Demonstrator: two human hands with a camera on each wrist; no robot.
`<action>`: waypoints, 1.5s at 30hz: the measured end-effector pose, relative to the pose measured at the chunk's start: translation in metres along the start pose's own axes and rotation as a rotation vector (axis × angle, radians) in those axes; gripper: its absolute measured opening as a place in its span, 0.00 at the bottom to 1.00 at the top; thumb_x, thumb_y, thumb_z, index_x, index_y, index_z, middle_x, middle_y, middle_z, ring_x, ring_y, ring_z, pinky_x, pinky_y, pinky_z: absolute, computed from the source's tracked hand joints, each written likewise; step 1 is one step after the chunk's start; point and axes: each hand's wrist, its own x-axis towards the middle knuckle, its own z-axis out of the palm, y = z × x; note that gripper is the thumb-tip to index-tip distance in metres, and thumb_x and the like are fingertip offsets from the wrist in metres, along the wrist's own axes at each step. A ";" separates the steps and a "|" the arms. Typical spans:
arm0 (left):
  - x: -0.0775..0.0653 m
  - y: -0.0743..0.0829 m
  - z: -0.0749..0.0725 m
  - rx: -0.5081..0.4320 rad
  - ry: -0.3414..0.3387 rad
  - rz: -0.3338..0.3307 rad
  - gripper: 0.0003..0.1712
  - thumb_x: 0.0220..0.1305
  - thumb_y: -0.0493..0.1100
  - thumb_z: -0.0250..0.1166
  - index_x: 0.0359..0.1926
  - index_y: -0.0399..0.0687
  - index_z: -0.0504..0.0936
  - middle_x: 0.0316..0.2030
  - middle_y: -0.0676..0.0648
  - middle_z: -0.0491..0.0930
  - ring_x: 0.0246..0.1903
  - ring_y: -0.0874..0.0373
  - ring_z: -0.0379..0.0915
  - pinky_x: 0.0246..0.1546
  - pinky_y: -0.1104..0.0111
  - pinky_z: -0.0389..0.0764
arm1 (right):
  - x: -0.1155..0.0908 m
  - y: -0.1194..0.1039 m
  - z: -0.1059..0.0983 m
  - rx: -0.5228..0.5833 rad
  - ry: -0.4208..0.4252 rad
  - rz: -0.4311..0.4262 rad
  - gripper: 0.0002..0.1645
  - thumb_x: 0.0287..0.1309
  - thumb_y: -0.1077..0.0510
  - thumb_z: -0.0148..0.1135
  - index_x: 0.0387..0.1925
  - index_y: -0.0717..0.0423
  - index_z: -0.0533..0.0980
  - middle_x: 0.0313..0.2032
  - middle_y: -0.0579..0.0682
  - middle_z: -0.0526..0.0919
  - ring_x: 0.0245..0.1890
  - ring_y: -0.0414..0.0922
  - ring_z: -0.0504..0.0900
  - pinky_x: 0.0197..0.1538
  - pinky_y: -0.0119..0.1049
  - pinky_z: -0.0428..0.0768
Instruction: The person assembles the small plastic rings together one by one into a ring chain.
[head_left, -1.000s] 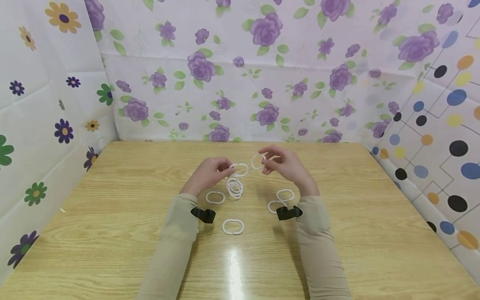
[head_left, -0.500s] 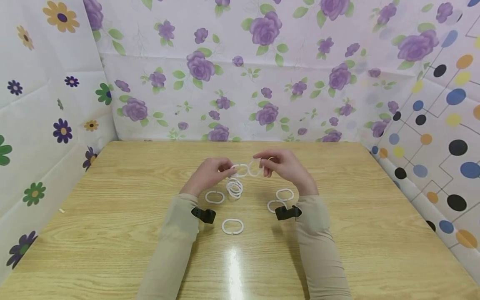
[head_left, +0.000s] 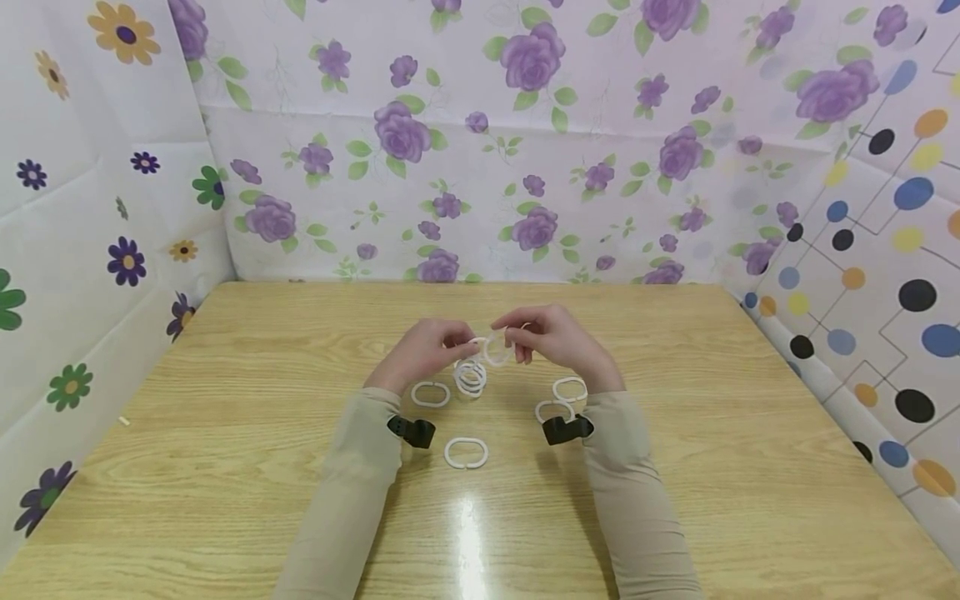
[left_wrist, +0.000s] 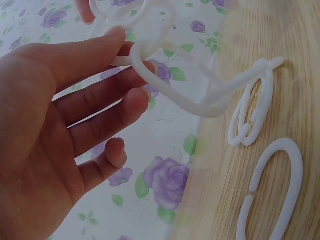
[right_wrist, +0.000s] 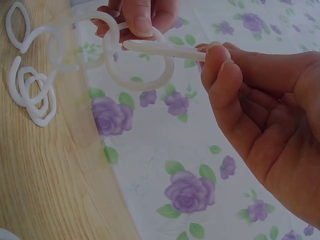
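My left hand (head_left: 427, 350) pinches a white plastic oval ring (right_wrist: 142, 86) with a gap in its side, a shower curtain ring by its look. From it a chain of linked rings runs down to a small heap (head_left: 470, 382) on the table. My right hand (head_left: 558, 337) pinches another such ring (right_wrist: 170, 50) between thumb and fingers. In the right wrist view the tip of that ring overlaps the ring in the left hand. Both hands are raised close together above the heap, the other left fingers (left_wrist: 117, 112) loosely bent.
Loose white rings lie on the wooden table (head_left: 225, 467): one left of the heap (head_left: 431, 383), one nearer the front (head_left: 467, 467), and two overlapping by the right wrist (head_left: 570, 380). A flowered cloth wall (head_left: 480, 200) stands behind the table.
My right hand has moved left and slightly down, bringing its ring against the ring at the left hand. The left hand has barely shifted; the loose rings lie as before.
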 end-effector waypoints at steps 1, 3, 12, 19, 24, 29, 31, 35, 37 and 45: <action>0.000 0.000 0.000 0.001 -0.003 0.001 0.09 0.68 0.50 0.61 0.37 0.51 0.83 0.30 0.52 0.82 0.32 0.59 0.74 0.38 0.66 0.75 | 0.000 0.000 0.000 0.000 -0.004 0.000 0.14 0.68 0.61 0.55 0.51 0.60 0.79 0.30 0.61 0.82 0.22 0.43 0.78 0.32 0.44 0.82; 0.000 0.001 0.000 0.002 -0.009 -0.001 0.09 0.68 0.50 0.61 0.37 0.51 0.83 0.30 0.52 0.82 0.31 0.59 0.73 0.37 0.66 0.74 | 0.001 0.001 0.001 -0.003 -0.010 0.000 0.14 0.68 0.61 0.55 0.51 0.60 0.79 0.30 0.60 0.82 0.22 0.44 0.79 0.32 0.43 0.82; 0.000 0.005 -0.001 0.001 -0.041 -0.006 0.10 0.68 0.51 0.61 0.38 0.52 0.84 0.32 0.51 0.84 0.32 0.59 0.75 0.38 0.65 0.76 | 0.003 0.003 0.002 -0.001 -0.027 -0.002 0.13 0.68 0.63 0.55 0.50 0.62 0.79 0.32 0.65 0.81 0.21 0.45 0.80 0.30 0.41 0.82; 0.000 0.006 -0.001 0.002 -0.071 0.001 0.09 0.67 0.49 0.62 0.37 0.51 0.84 0.31 0.50 0.84 0.31 0.60 0.73 0.37 0.67 0.75 | 0.004 0.004 0.005 -0.014 -0.023 -0.009 0.11 0.67 0.64 0.55 0.48 0.61 0.79 0.33 0.67 0.80 0.21 0.45 0.80 0.31 0.46 0.82; 0.001 0.007 0.001 -0.003 -0.114 0.014 0.09 0.67 0.48 0.62 0.39 0.49 0.84 0.33 0.50 0.85 0.33 0.61 0.76 0.40 0.66 0.77 | 0.006 0.004 0.008 -0.010 -0.032 -0.015 0.11 0.67 0.64 0.56 0.47 0.60 0.79 0.34 0.67 0.80 0.21 0.44 0.80 0.31 0.42 0.82; 0.001 0.008 0.001 -0.030 -0.147 -0.010 0.10 0.67 0.49 0.62 0.40 0.49 0.84 0.36 0.47 0.86 0.35 0.60 0.77 0.43 0.63 0.78 | 0.006 0.004 0.009 -0.011 -0.031 -0.014 0.11 0.67 0.64 0.55 0.47 0.60 0.79 0.35 0.68 0.80 0.21 0.44 0.80 0.32 0.43 0.82; 0.000 0.008 0.000 -0.046 -0.151 -0.026 0.10 0.67 0.49 0.62 0.40 0.50 0.84 0.37 0.46 0.86 0.35 0.60 0.77 0.44 0.63 0.78 | 0.006 0.004 0.009 -0.010 -0.027 -0.007 0.10 0.67 0.64 0.55 0.47 0.59 0.78 0.35 0.68 0.80 0.22 0.45 0.80 0.31 0.43 0.82; -0.001 0.006 -0.001 -0.058 -0.146 -0.042 0.12 0.68 0.51 0.61 0.41 0.49 0.84 0.37 0.47 0.86 0.36 0.60 0.76 0.43 0.63 0.77 | 0.005 0.003 0.009 -0.003 -0.021 0.000 0.11 0.67 0.63 0.55 0.49 0.61 0.77 0.35 0.67 0.80 0.23 0.46 0.81 0.31 0.42 0.82; -0.002 0.005 -0.002 -0.044 -0.135 -0.043 0.13 0.68 0.51 0.60 0.41 0.48 0.84 0.36 0.48 0.85 0.36 0.60 0.76 0.43 0.64 0.77 | 0.005 0.003 0.009 0.000 -0.018 -0.001 0.12 0.67 0.63 0.55 0.50 0.62 0.77 0.35 0.66 0.80 0.23 0.47 0.81 0.32 0.44 0.82; -0.004 0.002 -0.005 -0.019 -0.090 -0.101 0.17 0.69 0.55 0.58 0.42 0.48 0.84 0.36 0.47 0.85 0.35 0.58 0.75 0.42 0.63 0.76 | 0.005 0.003 0.007 0.015 0.034 0.006 0.14 0.69 0.63 0.52 0.54 0.60 0.75 0.35 0.60 0.80 0.29 0.55 0.82 0.37 0.46 0.83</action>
